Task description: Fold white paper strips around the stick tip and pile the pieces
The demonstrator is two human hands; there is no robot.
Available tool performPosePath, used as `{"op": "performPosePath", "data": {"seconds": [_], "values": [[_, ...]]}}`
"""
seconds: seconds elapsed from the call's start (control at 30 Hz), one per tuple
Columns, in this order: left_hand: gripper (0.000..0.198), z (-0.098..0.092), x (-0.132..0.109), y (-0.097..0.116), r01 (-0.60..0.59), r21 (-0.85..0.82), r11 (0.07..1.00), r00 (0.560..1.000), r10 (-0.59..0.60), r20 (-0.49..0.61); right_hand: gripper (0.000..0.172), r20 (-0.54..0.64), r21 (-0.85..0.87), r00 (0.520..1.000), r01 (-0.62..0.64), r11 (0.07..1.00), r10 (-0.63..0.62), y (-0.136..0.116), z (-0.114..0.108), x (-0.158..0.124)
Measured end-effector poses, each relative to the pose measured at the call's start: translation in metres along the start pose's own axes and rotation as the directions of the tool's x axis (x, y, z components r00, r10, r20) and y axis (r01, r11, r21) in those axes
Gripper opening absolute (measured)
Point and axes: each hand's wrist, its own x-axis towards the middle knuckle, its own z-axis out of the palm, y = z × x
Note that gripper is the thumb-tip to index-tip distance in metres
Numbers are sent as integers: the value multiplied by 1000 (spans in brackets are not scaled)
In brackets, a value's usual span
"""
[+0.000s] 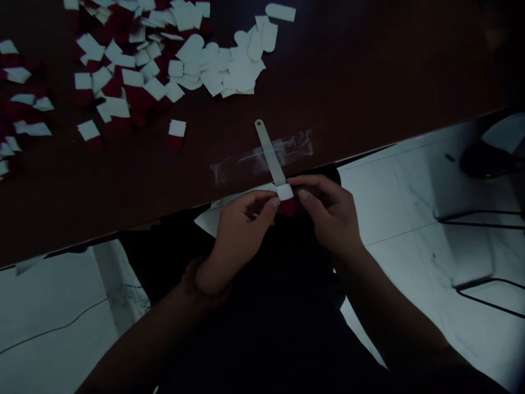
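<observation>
A small red piece with a white band [285, 192] sits at the table's front edge, between my two hands. My left hand [248, 221] is closed, thumb and forefinger pinching the piece's left side. On the other side, my right hand [330, 210] is closed too, its forefinger at the band's upper right corner and its thumb close by the red part. A flat, pale strip with a hole in its far end [270, 153] lies on the table, its near end meeting the white band. Whether the strip goes inside the piece is hidden.
Many similar red-and-white pieces [133, 78] lie heaped at the upper left of the dark table [369, 71]. Beside them is a pile of white round-ended cutouts [240, 68]. Clear tape [301, 145] is stuck near the edge. Black metal legs [484, 212] stand at right.
</observation>
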Motion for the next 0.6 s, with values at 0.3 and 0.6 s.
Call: {"op": "performPosePath", "data": {"seconds": [0.3,0.6], "values": [[23,10,9,1,361,-546,756,932,-317,177,25,-28,-36,999,32,999,-33,4,-2,1],[25,12,7,-6,381,-627,679,924,-296,240,28,0,-33,1000,1,999,-1,4,-7,2]]}}
